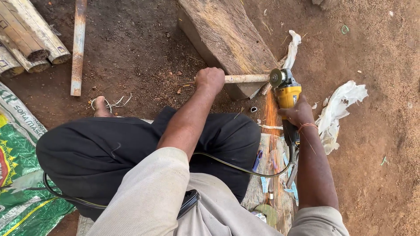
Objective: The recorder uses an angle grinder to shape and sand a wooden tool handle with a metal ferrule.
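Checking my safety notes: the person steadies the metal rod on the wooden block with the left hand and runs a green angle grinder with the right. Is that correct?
Nearly. The head view shows the angle grinder is yellow, not green. The rest holds: left hand steadies the metal rod on the wooden block, right hand runs the grinder.

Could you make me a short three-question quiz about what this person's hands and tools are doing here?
1. True or false: the left hand grips the thin rusty metal pipe lying across the weathered wooden block.
2. What does the right hand hold? A) a hammer B) the yellow angle grinder C) a saw
3. Fill in: orange ____ stream from the grey grinding disc toward the person.

Key
1. True.
2. B; its disc meets the pipe's end.
3. Sparks.
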